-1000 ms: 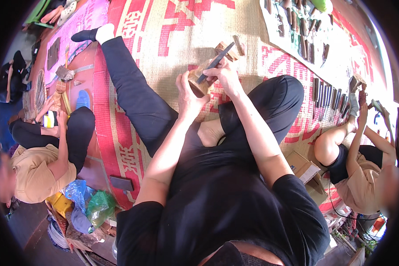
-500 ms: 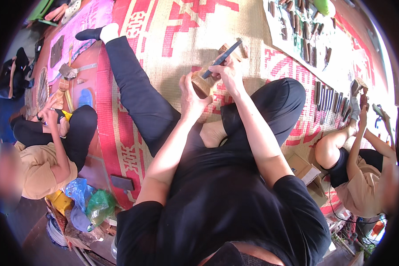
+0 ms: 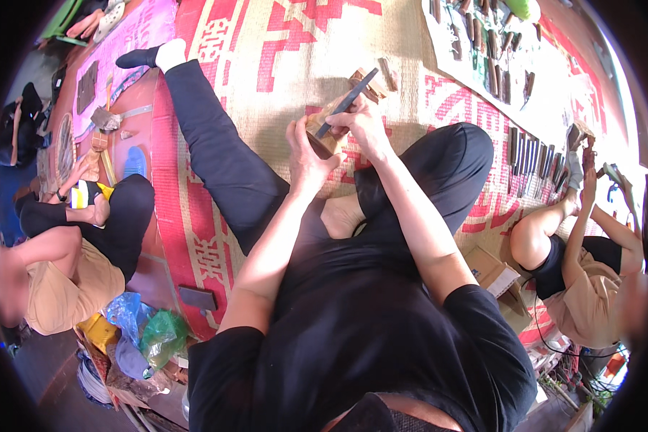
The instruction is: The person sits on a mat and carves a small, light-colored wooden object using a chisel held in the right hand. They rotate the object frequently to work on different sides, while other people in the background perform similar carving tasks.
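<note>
Over there, plain black T-shirt [image 3: 381, 324], softly creased | loose short sleeves [image 3: 223, 367] either side of the shirt | beyond the shirt, left hand [image 3: 308, 164] and right hand [image 3: 365, 128] bare | long black trousers [image 3: 227, 147] | dark footwear [image 3: 137, 58] farthest from the shirt

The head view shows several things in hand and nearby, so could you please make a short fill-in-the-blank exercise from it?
1. The person's ____ hand holds the long, dark, bar-shaped tool.
2. The other hand holds a light-brown block that looks made of ____.
3. The person's ____ leg is stretched out over the red-and-beige woven mat.
4. The crumpled green plastic bag lies beside a crumpled plastic bag coloured ____.

Missing words: right; wood; left; blue.
</note>
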A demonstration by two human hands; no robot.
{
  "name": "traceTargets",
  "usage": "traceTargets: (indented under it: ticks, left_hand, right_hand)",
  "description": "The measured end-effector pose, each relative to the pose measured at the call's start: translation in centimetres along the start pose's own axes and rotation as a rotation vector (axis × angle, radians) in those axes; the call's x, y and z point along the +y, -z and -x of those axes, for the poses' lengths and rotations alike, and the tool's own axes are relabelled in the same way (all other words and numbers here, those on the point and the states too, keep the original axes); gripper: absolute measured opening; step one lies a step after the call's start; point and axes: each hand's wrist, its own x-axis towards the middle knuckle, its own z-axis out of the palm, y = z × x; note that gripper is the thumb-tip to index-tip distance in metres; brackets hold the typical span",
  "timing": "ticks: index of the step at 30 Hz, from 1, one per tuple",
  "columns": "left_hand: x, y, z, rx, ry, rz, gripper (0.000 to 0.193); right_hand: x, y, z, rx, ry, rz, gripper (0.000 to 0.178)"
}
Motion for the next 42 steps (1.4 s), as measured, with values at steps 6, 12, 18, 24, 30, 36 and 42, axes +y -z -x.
traceTargets:
  ticks: [6,12,18,24,30,36,42]
  left_hand:
    - [0.0,0.1,0.0,0.006,-0.045,-0.075,0.101]
    - [0.0,0.0,0.1,0.026,-0.048,-0.054,0.099]
    - [0.4,0.2,-0.1,-0.023,0.013,-0.028,0.1]
    - [-0.4,-0.2,0.0,0.017,-0.066,-0.074,0.1]
    - [0.1,0.0,0.0,0.003,-0.018,-0.01,0.098]
    - [-0.1,-0.1,-0.1,-0.005,-0.028,-0.08,0.101]
    - [-0.6,-0.2,0.0,0.004,-0.032,0.007,0.102]
  right_hand:
    - [0.5,0.9,-1.1,0.141,0.025,-0.032,0.028]
    - [-0.3,0.6,-0.2,0.042,-0.001,-0.007,0.022]
    - [-1.1,0.2,0.0,0.047,0.009,-0.044,0.022]
    - [0.4,1.0,-0.7,0.133,-0.008,0.028,0.027]
    - [0.0,0.2,-0.2,0.052,0.029,-0.036,0.022]
    - [0.1,0.7,-0.8,0.116,0.019,0.028,0.026]
    - [-0.1,0.5,0.2,-0.007,-0.002,0.015,0.029]
